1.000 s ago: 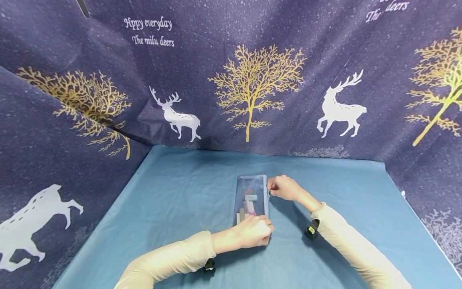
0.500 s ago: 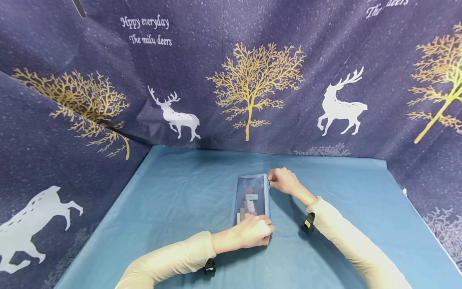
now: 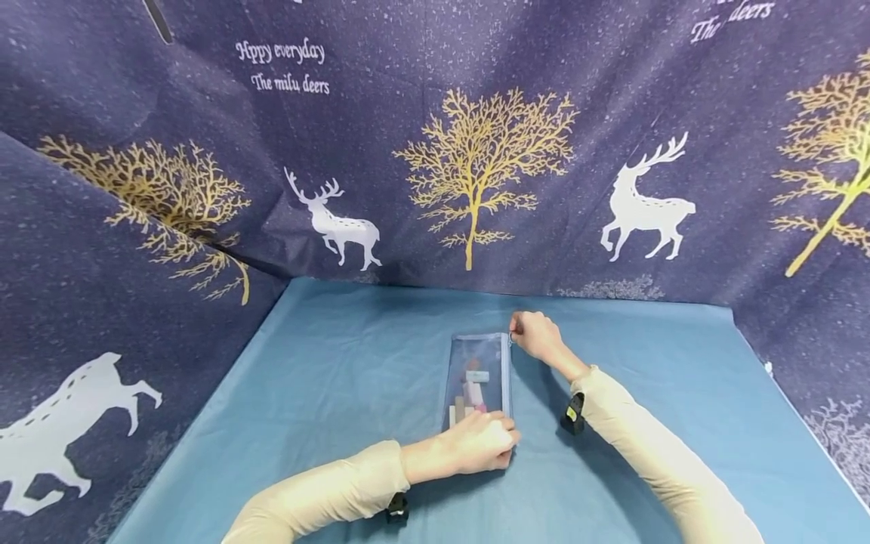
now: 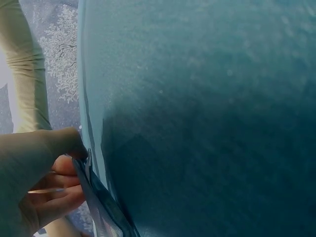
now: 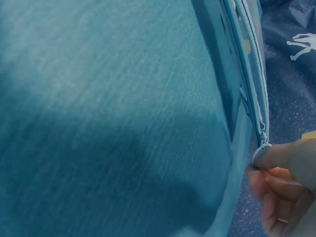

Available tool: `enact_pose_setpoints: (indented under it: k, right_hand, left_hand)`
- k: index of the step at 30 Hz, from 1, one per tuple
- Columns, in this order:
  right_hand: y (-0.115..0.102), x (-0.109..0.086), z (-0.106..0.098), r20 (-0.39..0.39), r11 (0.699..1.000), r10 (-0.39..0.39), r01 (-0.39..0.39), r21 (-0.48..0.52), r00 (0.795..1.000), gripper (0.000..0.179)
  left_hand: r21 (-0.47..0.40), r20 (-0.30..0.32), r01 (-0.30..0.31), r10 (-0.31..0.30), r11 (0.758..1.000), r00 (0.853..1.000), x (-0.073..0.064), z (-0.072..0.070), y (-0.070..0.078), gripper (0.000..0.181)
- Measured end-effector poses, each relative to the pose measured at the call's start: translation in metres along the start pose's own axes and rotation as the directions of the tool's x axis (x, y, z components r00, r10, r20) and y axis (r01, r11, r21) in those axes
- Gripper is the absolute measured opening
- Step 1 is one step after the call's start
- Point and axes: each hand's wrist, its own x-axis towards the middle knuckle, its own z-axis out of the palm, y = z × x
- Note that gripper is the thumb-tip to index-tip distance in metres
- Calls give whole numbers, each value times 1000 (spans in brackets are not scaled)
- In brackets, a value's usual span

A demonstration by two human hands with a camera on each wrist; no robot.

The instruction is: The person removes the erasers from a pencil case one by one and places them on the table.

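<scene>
A see-through blue zip pouch (image 3: 479, 349) stretches between the two hands on the blue cloth. My left hand (image 3: 479, 444) pinches its near corner between thumb and fingers, covering that end; the left wrist view shows the pouch edge (image 4: 98, 202) running out of this pinch. At the far corner my right hand (image 3: 537, 335) pinches the ring-shaped zip pull (image 5: 257, 153). In the right wrist view the zip's two tooth rows (image 5: 259, 74) stand apart behind the slider. Inside the pouch lie several small blocks, among them a pale blue one (image 3: 477, 376).
Blue cloth (image 3: 340, 363) covers the table. A dark curtain (image 3: 421, 227) with white deer and golden trees hangs behind and at the sides. Each forearm wears a black wrist camera (image 3: 573, 414) under a cream sleeve (image 3: 652, 446).
My right hand has slid away along the pouch's right edge to the far corner, drawing the zip pull with it. My left hand keeps its hold on the near corner.
</scene>
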Motion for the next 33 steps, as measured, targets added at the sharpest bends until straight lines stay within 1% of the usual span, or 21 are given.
enact_pose_setpoints:
  k: [4,6,10,17,23,27,33]
  right_hand:
    - [2,4,3,-16,1000,8,-7,12,1000,4]
    - [2,5,5,-24,1000,20,-19,16,1000,4]
    - [1,9,7,-33,999,49,-48,19,998,4]
    - [0,14,6,-33,998,57,-55,43,998,5]
    - [1,15,5,-46,996,87,-85,40,995,5]
    - [2,15,4,-14,994,98,-98,43,995,6]
    - [6,11,1,26,992,114,-116,50,993,6]
  left_hand:
    - [-7,12,-2,2,1000,1000,0,1,0,8]
    - [-23,17,-3,4,1000,1000,0,1,0,8]
    - [-38,11,-5,5,999,1000,0,2,1,7]
    - [-21,-12,3,-3,1000,1000,0,1,-1,6]
    - [-13,-16,11,-11,1000,1000,1,1,-4,5]
    - [7,-3,28,-28,1000,1000,1,2,-5,6]
    - [41,-3,37,-37,998,999,0,0,-3,7]
